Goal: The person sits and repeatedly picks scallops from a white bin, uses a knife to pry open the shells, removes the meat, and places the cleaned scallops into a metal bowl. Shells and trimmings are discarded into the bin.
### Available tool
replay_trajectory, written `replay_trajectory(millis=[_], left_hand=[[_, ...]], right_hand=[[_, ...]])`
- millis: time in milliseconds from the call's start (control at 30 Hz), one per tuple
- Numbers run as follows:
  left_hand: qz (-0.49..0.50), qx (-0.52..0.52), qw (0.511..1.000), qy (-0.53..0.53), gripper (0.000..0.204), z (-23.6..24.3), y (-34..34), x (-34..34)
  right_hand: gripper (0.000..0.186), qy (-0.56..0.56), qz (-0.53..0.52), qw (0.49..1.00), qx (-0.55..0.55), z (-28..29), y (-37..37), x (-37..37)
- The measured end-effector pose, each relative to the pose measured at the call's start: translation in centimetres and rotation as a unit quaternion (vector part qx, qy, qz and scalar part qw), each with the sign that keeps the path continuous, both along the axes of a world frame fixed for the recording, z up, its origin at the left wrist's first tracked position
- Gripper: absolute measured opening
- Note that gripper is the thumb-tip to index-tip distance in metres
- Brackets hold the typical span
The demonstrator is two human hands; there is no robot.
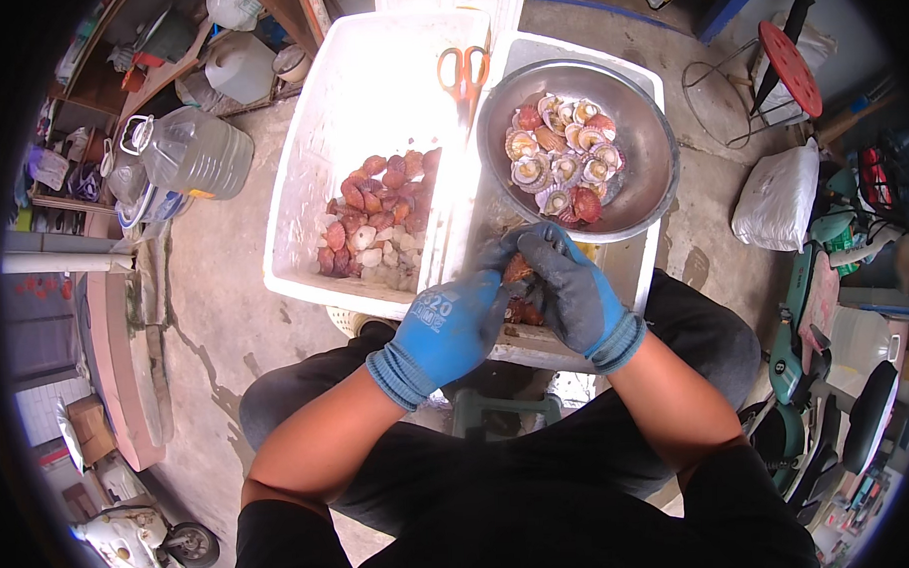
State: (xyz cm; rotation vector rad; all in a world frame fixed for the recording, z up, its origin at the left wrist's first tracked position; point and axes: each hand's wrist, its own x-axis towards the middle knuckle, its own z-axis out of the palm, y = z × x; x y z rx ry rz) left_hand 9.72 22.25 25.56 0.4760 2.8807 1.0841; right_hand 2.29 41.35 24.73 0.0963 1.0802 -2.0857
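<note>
The left hand and right hand are pinching 1 red-brown shell between their gloved fingers. Past the grip, a silver bowl is sitting on a white tray. Left of the grip, a white box is standing, with gray floor showing beyond.

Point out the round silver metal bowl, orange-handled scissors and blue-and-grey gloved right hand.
Round silver metal bowl (650, 142), head view: bare inner wall.
Orange-handled scissors (464, 98), head view: where the handles meet.
Gloved right hand (572, 292), head view: grey coating.
</note>
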Motion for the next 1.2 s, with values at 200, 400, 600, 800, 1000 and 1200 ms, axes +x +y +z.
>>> replay_trajectory(millis=[200,400,600,800,1000,1200], left_hand=[[-0.008,-0.065,0.998,0.01,0.035,-1.6,0.2,-0.4],[0.023,0.001,0.999,-0.04,0.027,-0.9,0.0,-0.3],[0.04,0.049,0.996,0.06,0.021,1.6,-0.4,-0.7],[0.06,0.067,0.995,0.053,0.022,3.1,-0.5,-1.4],[0.07,0.103,0.992,-0.011,0.017,2.9,-1.1,-2.0],[0.129,0.247,0.951,-0.134,0.015,2.9,-3.8,-2.6]], right_hand=[[0.02,0.166,-0.033,0.983,0.075,-0.5,-0.6,0.4],[0.025,0.051,-0.048,0.997,-0.045,-1.0,-0.5,0.2],[0.033,0.058,-0.082,0.994,-0.045,-0.7,-0.7,-0.2],[0.032,0.042,-0.083,0.995,-0.029,-1.0,-0.7,0.0],[0.03,0.132,-0.015,0.988,0.08,-0.2,-0.5,0.2],[0.042,0.11,0.07,0.99,0.051,0.8,-0.6,0.8]])
